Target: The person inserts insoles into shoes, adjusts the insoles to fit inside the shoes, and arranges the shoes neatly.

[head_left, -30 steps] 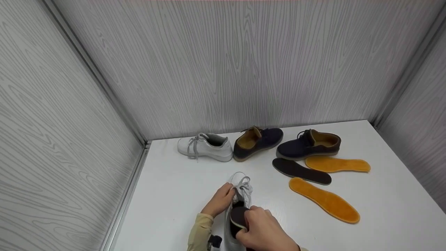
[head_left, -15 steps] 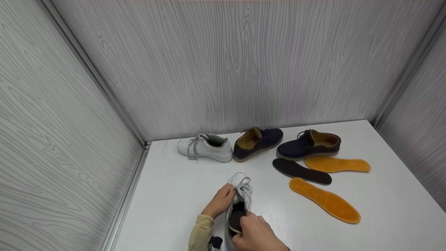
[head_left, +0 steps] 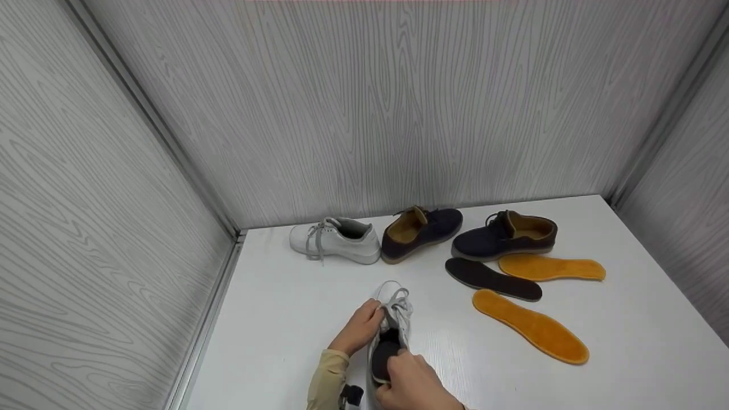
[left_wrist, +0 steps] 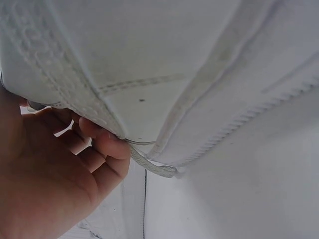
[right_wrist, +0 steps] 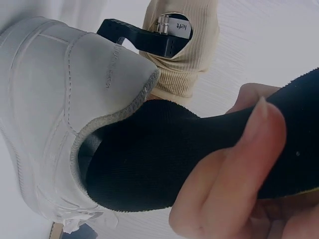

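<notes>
A white sneaker (head_left: pixel 390 291) with grey laces lies toe-away near the table's front. My left hand (head_left: pixel 360 329) grips its upper beside the laces; in the left wrist view, curled fingers (left_wrist: pixel 112 149) hold the edge close to a lace. My right hand (head_left: pixel 414 381) pinches a dark insole (head_left: pixel 385 360) over the shoe's opening. Seen from the right wrist, the thumb lies across the black insole (right_wrist: pixel 142 159), whose rounded end dips inside the sneaker's collar (right_wrist: pixel 107 119). How deep that end reaches is hidden.
Behind, a second white sneaker (head_left: pixel 336 242) and two navy shoes (head_left: pixel 444 225) stand along the grey wall (head_left: pixel 364 114). To the right lie another dark insole (head_left: pixel 492 279) and two orange insoles, one farther back (head_left: pixel 552 267) and one nearer (head_left: pixel 532 327).
The right hand has shifted a little left and the dark insole has moved lower into the shoe's opening. My left hand and the sneaker have stayed put.
</notes>
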Action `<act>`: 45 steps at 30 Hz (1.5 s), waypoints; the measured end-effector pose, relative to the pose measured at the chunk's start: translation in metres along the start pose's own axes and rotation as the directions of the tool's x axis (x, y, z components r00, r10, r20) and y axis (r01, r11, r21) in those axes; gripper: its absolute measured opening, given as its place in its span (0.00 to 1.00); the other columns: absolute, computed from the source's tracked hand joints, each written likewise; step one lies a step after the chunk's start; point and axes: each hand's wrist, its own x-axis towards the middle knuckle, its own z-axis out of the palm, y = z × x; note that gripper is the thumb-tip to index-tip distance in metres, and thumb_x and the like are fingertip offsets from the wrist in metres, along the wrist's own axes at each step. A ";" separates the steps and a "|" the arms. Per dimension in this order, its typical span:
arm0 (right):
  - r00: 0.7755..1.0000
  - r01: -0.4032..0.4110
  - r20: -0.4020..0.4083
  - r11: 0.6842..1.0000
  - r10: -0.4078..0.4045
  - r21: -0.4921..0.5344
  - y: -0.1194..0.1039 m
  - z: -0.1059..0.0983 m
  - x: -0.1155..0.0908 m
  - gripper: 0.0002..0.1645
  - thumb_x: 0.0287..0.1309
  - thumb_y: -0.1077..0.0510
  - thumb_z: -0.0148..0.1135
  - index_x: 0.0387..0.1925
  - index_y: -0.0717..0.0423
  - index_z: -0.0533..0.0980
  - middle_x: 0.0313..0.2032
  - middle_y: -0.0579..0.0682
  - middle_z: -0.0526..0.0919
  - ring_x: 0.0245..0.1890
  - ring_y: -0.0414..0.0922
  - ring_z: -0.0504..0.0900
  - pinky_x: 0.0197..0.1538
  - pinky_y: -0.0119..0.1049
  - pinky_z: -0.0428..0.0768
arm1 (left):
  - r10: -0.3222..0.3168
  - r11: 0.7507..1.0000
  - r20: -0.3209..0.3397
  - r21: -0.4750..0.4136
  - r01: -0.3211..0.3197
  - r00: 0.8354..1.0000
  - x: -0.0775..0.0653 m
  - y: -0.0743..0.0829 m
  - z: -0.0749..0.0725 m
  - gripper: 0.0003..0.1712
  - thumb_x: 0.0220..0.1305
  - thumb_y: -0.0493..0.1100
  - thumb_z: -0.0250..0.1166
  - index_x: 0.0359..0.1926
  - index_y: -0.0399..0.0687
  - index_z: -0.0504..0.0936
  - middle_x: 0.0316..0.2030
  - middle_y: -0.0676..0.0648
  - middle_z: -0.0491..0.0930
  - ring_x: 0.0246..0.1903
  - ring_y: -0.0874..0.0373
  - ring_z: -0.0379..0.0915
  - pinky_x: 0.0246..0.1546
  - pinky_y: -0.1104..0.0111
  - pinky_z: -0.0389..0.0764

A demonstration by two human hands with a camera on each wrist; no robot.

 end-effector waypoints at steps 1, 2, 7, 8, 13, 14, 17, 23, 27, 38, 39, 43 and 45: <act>1.000 0.003 0.001 1.000 -0.003 -0.003 0.000 0.001 0.000 0.07 0.33 0.59 0.63 0.12 0.57 0.74 0.16 0.49 0.70 0.13 0.37 0.67 0.14 0.30 0.66 | 0.007 1.000 -0.003 0.000 -0.007 1.000 0.000 0.000 0.001 0.13 0.72 0.45 0.44 0.28 0.49 0.65 0.27 0.53 0.63 0.28 0.61 0.60 0.33 0.69 0.65; 1.000 0.005 0.001 1.000 -0.005 -0.005 0.001 0.001 0.000 0.07 0.33 0.59 0.64 0.12 0.57 0.74 0.16 0.49 0.71 0.13 0.36 0.67 0.14 0.30 0.66 | 0.011 1.000 -0.004 -0.001 -0.011 1.000 0.000 0.000 0.001 0.13 0.72 0.45 0.44 0.28 0.49 0.65 0.27 0.53 0.62 0.28 0.61 0.60 0.32 0.69 0.65; 1.000 0.000 -0.001 1.000 0.000 -0.026 0.002 0.004 0.001 0.11 0.33 0.58 0.65 0.18 0.63 0.76 0.20 0.53 0.72 0.14 0.41 0.72 0.15 0.32 0.69 | 0.040 0.999 -0.017 0.006 -0.040 0.999 0.002 -0.001 0.003 0.13 0.71 0.44 0.45 0.28 0.47 0.65 0.27 0.53 0.62 0.27 0.61 0.59 0.32 0.68 0.64; 1.000 -0.005 0.001 1.000 0.005 -0.030 0.002 0.004 0.001 0.12 0.34 0.57 0.65 0.20 0.64 0.76 0.22 0.54 0.72 0.15 0.42 0.73 0.16 0.33 0.70 | 0.043 0.999 -0.018 0.008 -0.043 0.999 0.002 -0.001 0.003 0.13 0.71 0.43 0.44 0.28 0.47 0.65 0.27 0.53 0.62 0.28 0.61 0.60 0.33 0.68 0.64; 0.999 -0.030 0.015 1.000 0.030 -0.010 0.002 0.005 0.001 0.11 0.36 0.57 0.64 0.18 0.62 0.75 0.21 0.53 0.72 0.15 0.42 0.73 0.17 0.34 0.71 | 0.063 0.998 -0.022 0.023 -0.062 0.998 0.001 -0.003 0.003 0.13 0.71 0.43 0.44 0.28 0.47 0.65 0.28 0.52 0.63 0.28 0.60 0.60 0.34 0.67 0.64; 0.999 -0.031 0.021 1.000 0.031 -0.005 0.002 0.005 0.001 0.09 0.36 0.58 0.63 0.15 0.60 0.75 0.18 0.51 0.72 0.14 0.40 0.71 0.16 0.33 0.69 | 0.063 0.998 -0.021 0.023 -0.062 0.998 0.002 -0.003 0.004 0.13 0.71 0.43 0.44 0.28 0.47 0.65 0.28 0.53 0.62 0.28 0.60 0.60 0.33 0.67 0.64; 0.998 -0.041 0.046 0.999 0.040 0.015 0.001 0.007 0.001 0.10 0.36 0.59 0.62 0.09 0.54 0.71 0.12 0.46 0.69 0.11 0.36 0.66 0.14 0.30 0.66 | 0.063 0.998 -0.017 0.030 -0.062 0.998 0.002 -0.003 0.004 0.13 0.71 0.43 0.44 0.27 0.48 0.65 0.27 0.53 0.62 0.28 0.61 0.59 0.33 0.68 0.64; 0.997 -0.055 0.046 0.998 0.054 0.031 0.002 0.011 0.002 0.15 0.35 0.60 0.60 0.05 0.50 0.65 0.07 0.41 0.64 0.08 0.33 0.59 0.12 0.28 0.62 | 0.058 0.998 -0.003 0.028 -0.058 0.998 0.002 -0.001 0.003 0.14 0.71 0.43 0.43 0.25 0.49 0.63 0.26 0.54 0.61 0.25 0.62 0.58 0.30 0.71 0.63; 0.997 -0.058 0.048 0.998 0.057 0.018 0.003 0.013 0.003 0.14 0.36 0.60 0.60 0.06 0.51 0.66 0.11 0.46 0.68 0.09 0.36 0.63 0.13 0.31 0.64 | 0.055 0.998 -0.006 0.022 -0.055 0.998 0.001 0.000 0.002 0.15 0.71 0.43 0.44 0.25 0.48 0.63 0.25 0.53 0.61 0.25 0.62 0.57 0.30 0.70 0.63; 0.996 -0.069 0.048 0.998 0.070 -0.010 0.004 0.013 0.003 0.07 0.36 0.59 0.61 0.13 0.59 0.74 0.27 0.62 0.76 0.14 0.43 0.72 0.17 0.37 0.72 | 0.030 1.000 -0.004 0.000 -0.030 1.000 0.000 0.000 0.003 0.15 0.71 0.44 0.44 0.26 0.47 0.63 0.26 0.53 0.61 0.25 0.61 0.58 0.30 0.70 0.63; 0.996 -0.072 0.057 0.997 0.073 -0.018 0.004 0.013 0.002 0.09 0.36 0.58 0.62 0.16 0.61 0.76 0.27 0.62 0.77 0.15 0.44 0.74 0.18 0.38 0.73 | 0.029 1.000 -0.005 0.001 -0.029 1.000 0.000 0.000 0.003 0.15 0.71 0.44 0.44 0.26 0.47 0.63 0.26 0.53 0.62 0.25 0.61 0.58 0.30 0.70 0.63; 0.990 -0.089 0.105 0.993 0.097 -0.074 0.002 0.011 0.003 0.22 0.36 0.52 0.68 0.29 0.68 0.79 0.35 0.67 0.78 0.20 0.53 0.80 0.21 0.43 0.78 | 0.034 0.999 -0.008 0.022 -0.034 0.999 0.000 0.000 0.002 0.15 0.71 0.44 0.44 0.26 0.48 0.64 0.26 0.53 0.61 0.25 0.61 0.58 0.30 0.70 0.64; 0.982 -0.110 0.142 0.990 0.122 -0.091 0.002 0.011 0.004 0.28 0.35 0.49 0.71 0.33 0.69 0.79 0.41 0.70 0.78 0.22 0.56 0.81 0.22 0.44 0.78 | 0.035 0.999 -0.009 0.020 -0.034 0.999 0.000 -0.001 0.002 0.15 0.71 0.44 0.44 0.26 0.48 0.64 0.26 0.53 0.61 0.25 0.61 0.58 0.30 0.70 0.64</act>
